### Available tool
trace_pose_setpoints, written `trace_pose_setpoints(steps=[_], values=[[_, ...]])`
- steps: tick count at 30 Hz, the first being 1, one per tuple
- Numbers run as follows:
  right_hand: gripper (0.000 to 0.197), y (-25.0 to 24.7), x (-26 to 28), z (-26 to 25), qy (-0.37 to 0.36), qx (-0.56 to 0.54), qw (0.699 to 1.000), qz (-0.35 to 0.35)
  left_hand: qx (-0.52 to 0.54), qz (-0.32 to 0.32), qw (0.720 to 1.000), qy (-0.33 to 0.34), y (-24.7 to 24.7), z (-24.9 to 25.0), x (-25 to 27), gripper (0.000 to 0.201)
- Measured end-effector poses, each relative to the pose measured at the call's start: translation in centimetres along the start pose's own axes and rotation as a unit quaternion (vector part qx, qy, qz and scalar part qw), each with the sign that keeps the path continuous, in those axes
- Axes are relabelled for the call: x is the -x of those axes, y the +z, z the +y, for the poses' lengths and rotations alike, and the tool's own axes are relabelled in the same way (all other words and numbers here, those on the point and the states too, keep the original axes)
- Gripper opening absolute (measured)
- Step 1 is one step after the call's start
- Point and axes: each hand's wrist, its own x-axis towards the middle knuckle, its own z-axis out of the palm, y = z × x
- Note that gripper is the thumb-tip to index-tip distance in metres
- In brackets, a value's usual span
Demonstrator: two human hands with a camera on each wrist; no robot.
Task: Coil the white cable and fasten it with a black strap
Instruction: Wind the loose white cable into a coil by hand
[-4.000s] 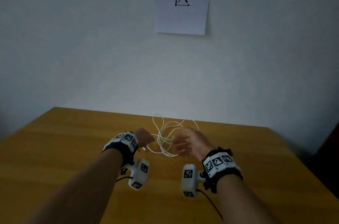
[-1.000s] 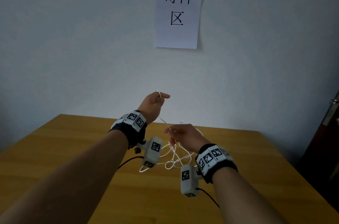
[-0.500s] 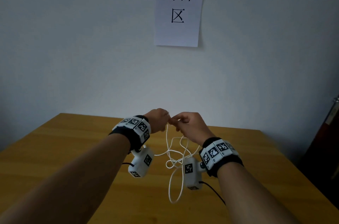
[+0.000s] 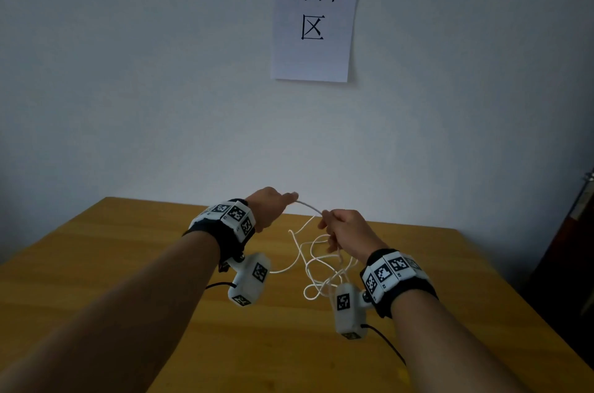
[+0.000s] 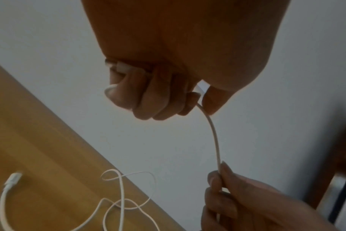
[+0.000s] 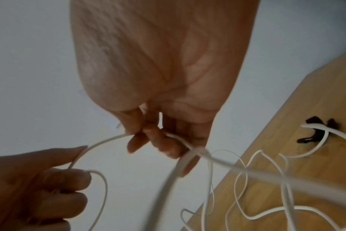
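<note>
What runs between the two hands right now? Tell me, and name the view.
A short, gently arched stretch of the white cable spans from the left hand to the right hand, nothing else. The head view shows it.

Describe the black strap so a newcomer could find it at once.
On the wooden table, seen in the right wrist view, the white cable sprawls in loose loops. The black strap lies under the farthest loop: the only dark item there.

right hand [image 6: 158, 109] pinches white cable [image 6: 101, 143] | left hand [image 6: 39, 184] holds it | black strap [image 6: 316, 132] on table [image 6: 326, 93]
</note>
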Motion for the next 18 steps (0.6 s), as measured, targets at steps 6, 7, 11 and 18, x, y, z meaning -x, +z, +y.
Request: trace_pose_setpoints(steps=[6,7,11,18], values=[[0.044,0.9,-0.5,-0.4,0.011,0.035,0.999,0.011,0.226,-0.189,0.956,0.008,0.4,0.4,1.4,0.049],[0.046,1.2,-0.4,-0.6,0.016,0.03,0.999,0.001,0.265,-0.208,0.941,0.02,0.4,0.5,1.5,0.048],[0.06,2.2,0.1,-1.4,0.021,-0.001,0.999,-0.036,0.418,-0.222,0.876,0.088,0.6,1.8,1.8,0.041],[0.035,3.1,0.7,-2.6,-0.039,0.057,0.988,-0.135,0.5,-0.161,0.835,0.163,0.8,3.8,2.1,0.032]])
